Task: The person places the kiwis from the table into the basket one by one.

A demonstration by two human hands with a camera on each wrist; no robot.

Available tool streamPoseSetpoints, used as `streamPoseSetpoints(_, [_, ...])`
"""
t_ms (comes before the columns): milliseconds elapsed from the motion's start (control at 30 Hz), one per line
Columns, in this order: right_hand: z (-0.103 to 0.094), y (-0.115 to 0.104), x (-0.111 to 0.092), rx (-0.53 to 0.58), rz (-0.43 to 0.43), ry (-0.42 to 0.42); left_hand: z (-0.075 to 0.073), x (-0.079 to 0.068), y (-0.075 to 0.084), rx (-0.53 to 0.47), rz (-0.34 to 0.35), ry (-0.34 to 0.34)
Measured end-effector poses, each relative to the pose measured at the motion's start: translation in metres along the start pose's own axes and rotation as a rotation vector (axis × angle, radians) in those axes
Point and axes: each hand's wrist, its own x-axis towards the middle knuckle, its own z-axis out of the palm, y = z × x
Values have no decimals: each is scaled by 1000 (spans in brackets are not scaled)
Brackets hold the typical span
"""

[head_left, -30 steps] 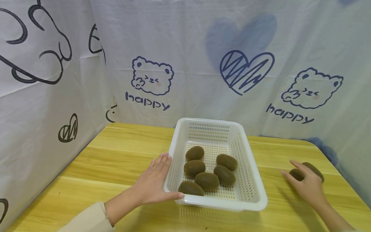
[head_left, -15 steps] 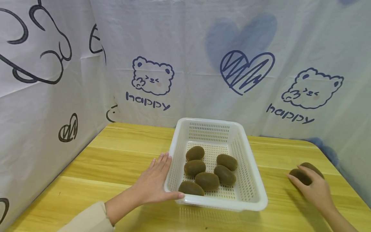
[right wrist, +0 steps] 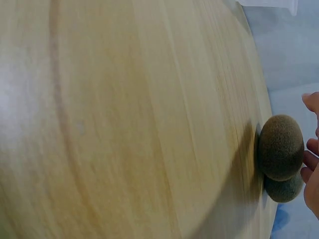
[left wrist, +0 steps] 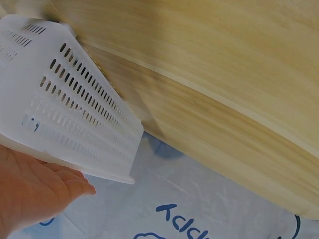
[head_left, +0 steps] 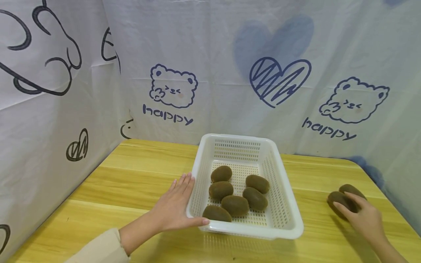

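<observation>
A white plastic basket with slotted walls stands mid-table and holds several brown kiwifruit. My left hand lies flat along its left side, fingers straight and thumb over the near rim corner. The left wrist view shows the palm beneath the rim of the basket. At the right, two kiwifruit lie side by side on the table. My right hand is beside the nearer kiwifruit, fingers spread loosely at it; the farther kiwifruit sits behind. In the right wrist view, the thumb stands apart from the nearer kiwifruit.
The wooden table stretches to both sides of the basket. Behind it hangs a pale cloth printed with bears and hearts, and the same kind of cloth covers the left side.
My right hand has drawn right and a little nearer to me, uncovering more of the nearer kiwifruit. The left hand and the basket have stayed still.
</observation>
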Motion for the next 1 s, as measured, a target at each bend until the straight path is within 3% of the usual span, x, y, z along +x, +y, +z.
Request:
streamPoseSetpoints(300, [-3,2,-1,-28,67,-25,1,0,0,3,3,-2])
streamPoseSetpoints(433, [-4,4,1,-41,94,-76,1,0,-1,1,2,-2])
streamPoseSetpoints(1000, [-2,9,9,-69,69,-242,1,0,0,-2,-8,-10])
